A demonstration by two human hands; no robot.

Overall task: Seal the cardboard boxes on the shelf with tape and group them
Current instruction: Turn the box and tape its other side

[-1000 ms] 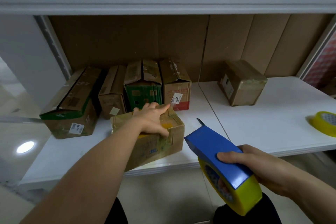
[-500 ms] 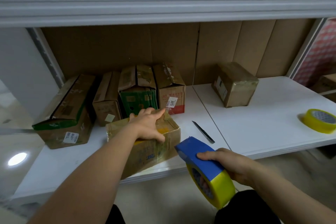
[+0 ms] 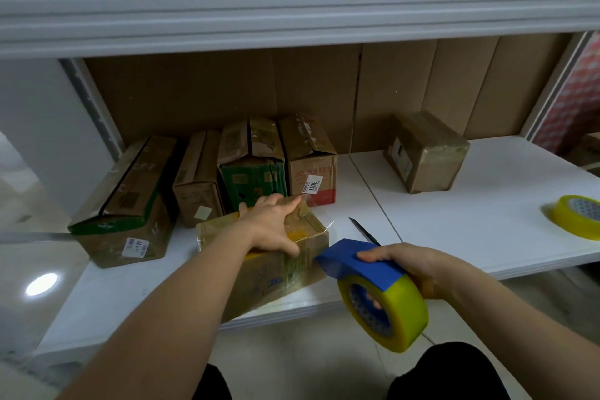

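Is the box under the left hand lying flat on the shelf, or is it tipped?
Flat. The box rests on the shelf on its whole bottom, and the left hand presses down on its closed top.

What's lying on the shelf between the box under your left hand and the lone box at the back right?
In the head view, a dark utility knife lies on the white shelf between them; the rest is bare.

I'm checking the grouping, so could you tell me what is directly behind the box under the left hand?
Behind the box that the left hand presses stand the green-fronted box and the box labelled 3011. Their lower fronts are hidden.
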